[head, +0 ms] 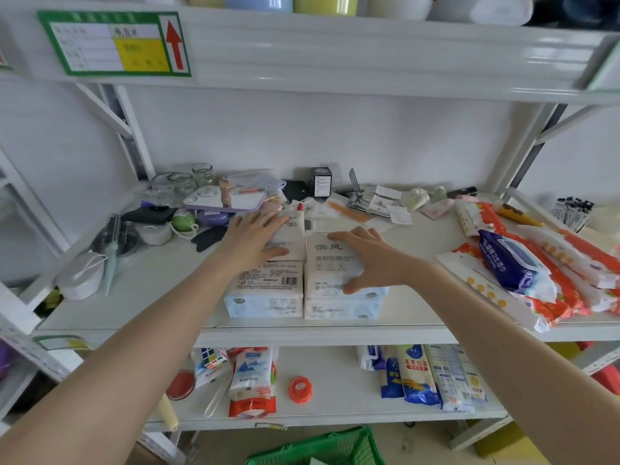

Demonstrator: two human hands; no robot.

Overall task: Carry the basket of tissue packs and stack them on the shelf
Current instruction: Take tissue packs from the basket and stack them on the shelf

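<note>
Two side-by-side stacks of white tissue packs stand in the middle of the white shelf [141, 290]. My left hand [255, 234] lies flat with straight fingers on the top pack of the left stack [266, 290]. My right hand [365, 258] rests on the top pack of the right stack [330, 263], fingers spread over it and thumb against the stack's front right side. The green basket [318, 448] sits on the floor below, only its rim showing at the bottom edge.
Behind the stacks lie glass jars [188, 182], a small black box [322, 181] and other clutter. A hairbrush [114, 243] lies at the left. Orange and blue wipe packs [523, 263] fill the shelf's right side. The lower shelf holds more packets and an orange lid [299, 389].
</note>
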